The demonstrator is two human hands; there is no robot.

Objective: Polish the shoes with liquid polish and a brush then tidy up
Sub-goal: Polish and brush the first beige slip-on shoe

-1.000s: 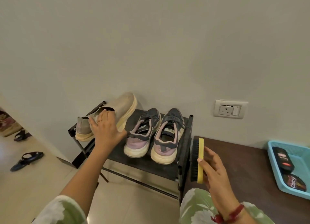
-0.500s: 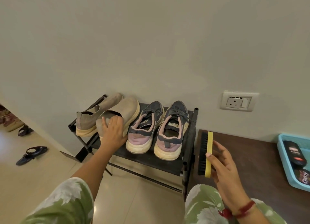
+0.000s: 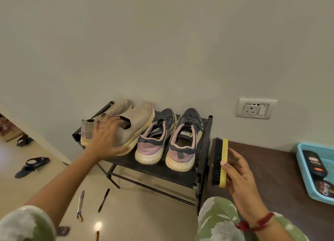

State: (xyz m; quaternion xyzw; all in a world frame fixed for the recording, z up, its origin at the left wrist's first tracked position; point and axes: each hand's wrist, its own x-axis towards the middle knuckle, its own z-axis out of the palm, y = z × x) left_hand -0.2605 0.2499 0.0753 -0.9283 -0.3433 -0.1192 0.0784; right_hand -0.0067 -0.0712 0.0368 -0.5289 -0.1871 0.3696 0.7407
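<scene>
Tan shoes [image 3: 141, 121] on the rack [image 3: 180, 174]
Left hand [image 3: 106, 136] spread wide by them; right hand [image 3: 238, 175] grips the brush [image 3: 219, 161].

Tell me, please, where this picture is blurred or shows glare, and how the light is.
Head view: the left hand is smeared by motion over the beige shoes; in the same view the right hand and brush look sharp; a small bright glare spot lies on the floor tiles at the bottom; the wall is lit softly and evenly.

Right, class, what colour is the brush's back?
The brush has a yellow back and black bristles, clearest in the head view.
</scene>
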